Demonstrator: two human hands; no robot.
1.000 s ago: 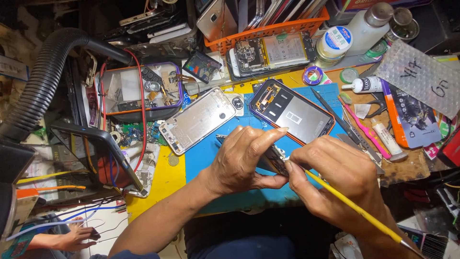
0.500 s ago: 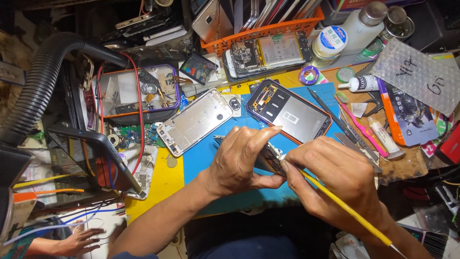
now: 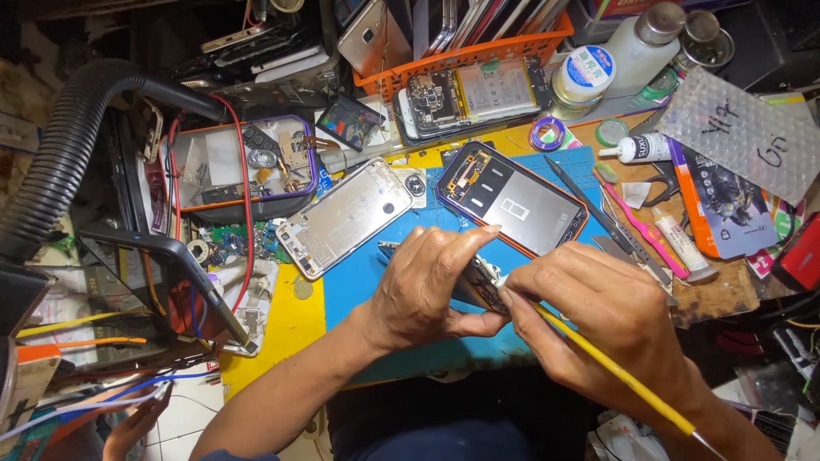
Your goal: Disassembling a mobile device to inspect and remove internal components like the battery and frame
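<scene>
Little has shifted since a second ago — both hands stay locked around the small circuit board (image 3: 485,286), only turned slightly. The board sits between them, just above the blue mat (image 3: 359,277) on the surface, mostly hidden. The left hand (image 3: 427,290) pinches it from the left, fingers curled over its top; the right hand (image 3: 598,320) grips a yellow-handled brush (image 3: 615,367) whose tip meets the board. Beyond lie an orange-edged phone (image 3: 517,201) and a silver phone back (image 3: 346,218).
</scene>
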